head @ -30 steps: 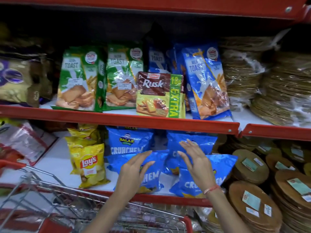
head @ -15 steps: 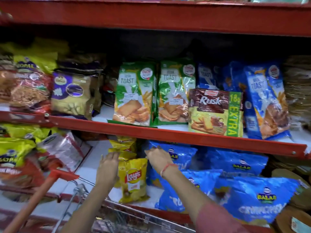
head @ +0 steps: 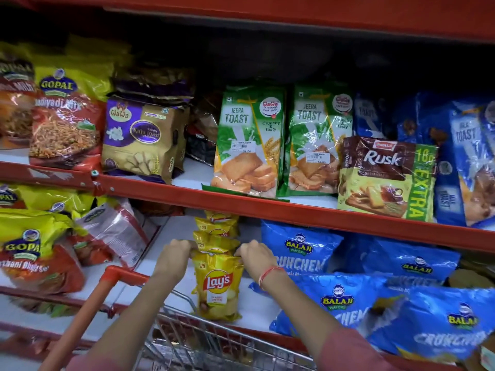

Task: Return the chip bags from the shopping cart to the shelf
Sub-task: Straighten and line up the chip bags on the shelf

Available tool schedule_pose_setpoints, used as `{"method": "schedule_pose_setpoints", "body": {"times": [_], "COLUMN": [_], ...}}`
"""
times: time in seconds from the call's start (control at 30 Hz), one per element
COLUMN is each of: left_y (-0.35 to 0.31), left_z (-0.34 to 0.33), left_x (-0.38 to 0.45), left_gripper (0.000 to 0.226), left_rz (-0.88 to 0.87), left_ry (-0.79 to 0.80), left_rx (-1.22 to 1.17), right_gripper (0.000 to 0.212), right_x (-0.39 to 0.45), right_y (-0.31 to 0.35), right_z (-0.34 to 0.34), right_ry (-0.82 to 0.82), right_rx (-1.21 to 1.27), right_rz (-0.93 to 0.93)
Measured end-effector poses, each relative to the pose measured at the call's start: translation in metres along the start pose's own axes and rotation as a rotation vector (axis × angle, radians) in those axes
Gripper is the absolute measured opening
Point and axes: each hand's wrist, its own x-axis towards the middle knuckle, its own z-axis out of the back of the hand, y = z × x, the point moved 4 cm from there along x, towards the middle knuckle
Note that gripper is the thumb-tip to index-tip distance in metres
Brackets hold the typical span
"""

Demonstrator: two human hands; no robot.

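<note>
A yellow Lay's chip bag (head: 217, 286) stands upright at the front of a row of the same yellow bags (head: 217, 231) on the lower white shelf (head: 171, 236). My left hand (head: 174, 259) grips its top left corner and my right hand (head: 254, 257) pinches its top right corner. Blue Balaji chip bags (head: 302, 250) lie just to the right of it on the same shelf. The wire shopping cart (head: 203, 341) sits below my arms, with its red handle (head: 88, 311) at the left.
The red shelf edge (head: 294, 212) runs right above my hands. Toast and Rusk packs (head: 249, 140) fill the shelf above. Gopal snack bags (head: 29, 250) crowd the left side. A bare strip of white shelf lies left of the Lay's row.
Both hands left the blue Balaji bags, moved left to the yellow Lay's row and closed on the front bag's top corners. The view panned left.
</note>
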Motion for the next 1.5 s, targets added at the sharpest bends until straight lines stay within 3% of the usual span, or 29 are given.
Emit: {"method": "schedule_pose_setpoints", "body": {"times": [0.23, 0.33, 0.5, 0.67, 0.73, 0.9, 1.0, 1.17, 1.5], "left_y": [0.007, -0.013, -0.067, -0.134, -0.158, -0.197, -0.201, -0.176, -0.146], "left_z": [-0.002, -0.002, -0.008, -0.030, -0.039, -0.051, -0.054, -0.042, -0.032], "left_x": [0.002, -0.005, -0.032, -0.047, -0.051, -0.057, -0.059, -0.047, -0.034], "left_gripper": [0.023, 0.038, 0.054, 0.099, 0.092, 0.046, 0.030, 0.028, 0.025], "left_rz": [-0.033, -0.078, -0.191, -0.362, -0.346, -0.330, -0.349, -0.305, -0.279], "left_ry": [-0.013, -0.047, -0.017, 0.099, 0.190, 0.258, 0.179, 0.086, 0.068], "left_rx": [0.085, 0.048, -0.160, -0.241, -0.249, -0.063, 0.010, 0.021, 0.023], "right_gripper": [0.023, 0.039, 0.057, 0.056, 0.056, 0.065, 0.051, 0.025, 0.026], "right_x": [-0.002, -0.022, -0.077, -0.131, -0.146, -0.171, -0.178, -0.163, -0.131], "right_y": [0.009, -0.002, -0.048, -0.120, -0.146, -0.202, -0.213, -0.199, -0.181], "right_z": [-0.003, 0.013, 0.049, 0.068, 0.075, 0.071, 0.062, 0.056, 0.044], "right_ry": [0.030, 0.066, -0.077, -0.090, -0.081, -0.030, -0.057, -0.137, -0.191], "right_rx": [0.018, 0.027, 0.212, 0.203, 0.214, 0.189, 0.216, 0.204, 0.131], "right_rz": [-0.016, 0.023, 0.036, -0.094, -0.132, -0.231, -0.259, -0.168, -0.106]}}
